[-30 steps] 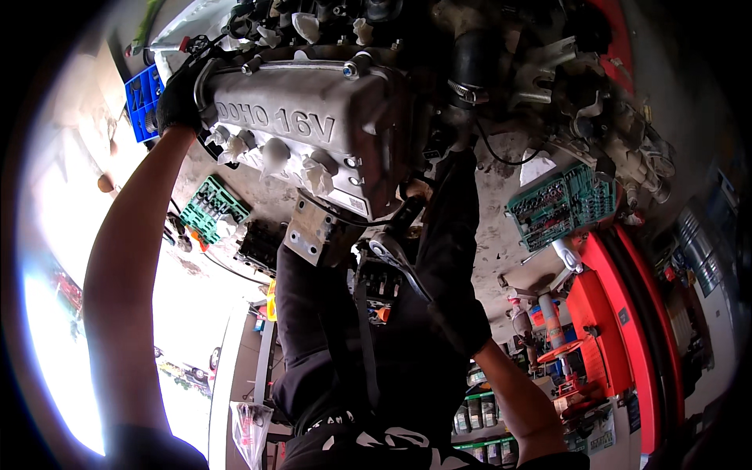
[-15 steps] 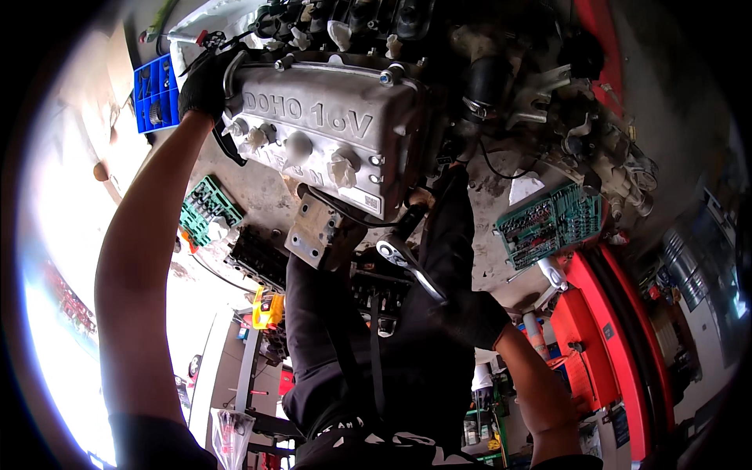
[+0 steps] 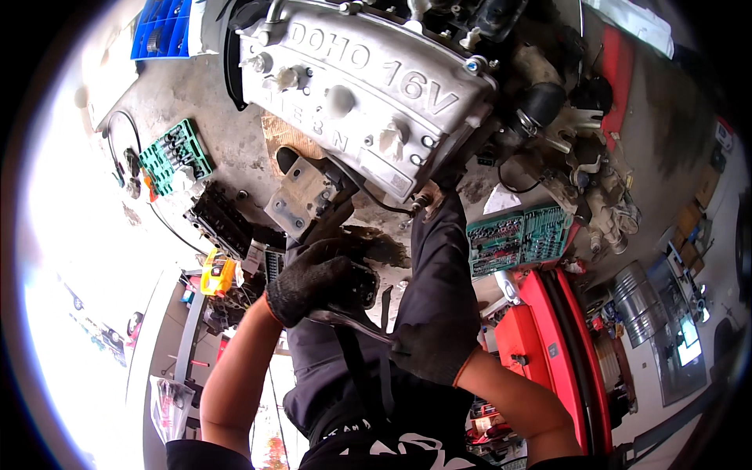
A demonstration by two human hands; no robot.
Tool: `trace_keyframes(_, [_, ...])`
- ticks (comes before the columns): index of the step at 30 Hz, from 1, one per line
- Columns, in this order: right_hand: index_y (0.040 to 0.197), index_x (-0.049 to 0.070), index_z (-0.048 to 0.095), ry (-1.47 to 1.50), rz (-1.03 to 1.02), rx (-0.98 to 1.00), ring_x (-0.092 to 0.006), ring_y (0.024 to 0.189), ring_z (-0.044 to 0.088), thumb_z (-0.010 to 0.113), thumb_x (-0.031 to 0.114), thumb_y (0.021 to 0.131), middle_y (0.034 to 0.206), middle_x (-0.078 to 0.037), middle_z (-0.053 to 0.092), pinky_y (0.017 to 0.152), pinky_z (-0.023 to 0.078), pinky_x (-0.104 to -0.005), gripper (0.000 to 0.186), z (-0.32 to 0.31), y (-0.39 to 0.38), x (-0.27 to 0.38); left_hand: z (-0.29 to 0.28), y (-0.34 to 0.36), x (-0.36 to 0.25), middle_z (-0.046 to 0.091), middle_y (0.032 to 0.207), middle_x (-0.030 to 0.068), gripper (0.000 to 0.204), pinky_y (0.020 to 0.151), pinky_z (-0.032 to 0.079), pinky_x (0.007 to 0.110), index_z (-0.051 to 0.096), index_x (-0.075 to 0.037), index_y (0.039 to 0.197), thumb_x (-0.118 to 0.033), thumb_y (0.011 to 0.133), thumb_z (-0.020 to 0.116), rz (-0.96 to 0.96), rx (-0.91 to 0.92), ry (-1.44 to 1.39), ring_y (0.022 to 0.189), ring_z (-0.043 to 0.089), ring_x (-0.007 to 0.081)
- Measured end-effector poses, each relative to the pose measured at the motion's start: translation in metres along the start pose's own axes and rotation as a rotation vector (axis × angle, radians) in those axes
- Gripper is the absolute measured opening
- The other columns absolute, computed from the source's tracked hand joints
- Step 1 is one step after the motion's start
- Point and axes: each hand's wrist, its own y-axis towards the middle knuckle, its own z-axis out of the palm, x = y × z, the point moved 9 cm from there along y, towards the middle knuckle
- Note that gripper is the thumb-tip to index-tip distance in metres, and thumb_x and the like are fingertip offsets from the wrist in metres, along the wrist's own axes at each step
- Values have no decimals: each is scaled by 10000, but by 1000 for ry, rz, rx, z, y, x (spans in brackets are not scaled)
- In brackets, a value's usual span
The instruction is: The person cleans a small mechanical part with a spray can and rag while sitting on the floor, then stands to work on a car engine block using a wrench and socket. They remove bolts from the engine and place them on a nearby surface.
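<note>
A shiny ratchet wrench point(image 3: 356, 320) lies across my lap between my two black-gloved hands. My right hand point(image 3: 435, 348) is closed round its handle end. My left hand point(image 3: 313, 283) is wrapped over its other end, so the ratchet head is hidden. Beyond my hands stands an engine with a silver valve cover point(image 3: 356, 98), its openings plugged with white wads. A rusty metal bracket point(image 3: 298, 196) projects from the engine's near side, above my left hand. Beside my right knee, the end of a bolt or fitting point(image 3: 423, 201) shows at the engine's lower corner.
Green socket sets lie open on the floor at left point(image 3: 176, 155) and right point(image 3: 521, 239). A blue parts bin point(image 3: 162, 30) sits at far left. A red tool cabinet point(image 3: 521, 337) stands on my right. Greasy engine parts point(image 3: 603, 188) lie at far right.
My left hand has left the valve cover's far left corner and come down to the wrench. The wrench has been drawn back from the engine toward my lap. The view has shifted.
</note>
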Motion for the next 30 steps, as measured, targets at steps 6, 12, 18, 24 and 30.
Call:
trace_keyframes(6, [979,90,658,23,124,236,-360,812,688,658,424,900,906,-158,700,708,533,-471,343,37,31,-9,-19,-58,20,669,1056,103,321,872,536,365,603,18,1253,-152,980,588,450,93,121,966,659,226])
trace_keyframes(12, [1077,71,639,-439,20,-665,-360,880,672,737,279,855,1098,-169,660,782,539,-440,320,-99,87,74,-70,-105,119,585,717,77,502,641,526,370,483,41,1374,-258,983,586,162,-104,-1118,590,590,214])
trace_keyframes(18, [1289,133,566,-492,457,-654,-396,964,685,709,369,856,1067,-217,695,829,555,-460,513,-109,157,35,-134,-155,125,571,674,59,609,890,541,596,453,27,1400,-342,948,627,239,-163,-993,597,634,244])
trace_keyframes(24, [998,85,718,-449,354,-678,-314,755,702,665,340,921,827,-146,722,701,545,-393,271,-107,138,90,-212,-198,133,553,684,68,543,820,603,466,505,22,1360,-310,948,629,321,-325,-866,597,614,214])
trace_keyframes(30, [1109,-16,636,390,262,-820,-105,578,571,735,170,892,775,-39,640,527,459,-258,302,-161,81,70,-260,-232,171,543,727,17,487,702,558,346,560,8,1342,-311,977,607,268,-724,-462,614,572,164])
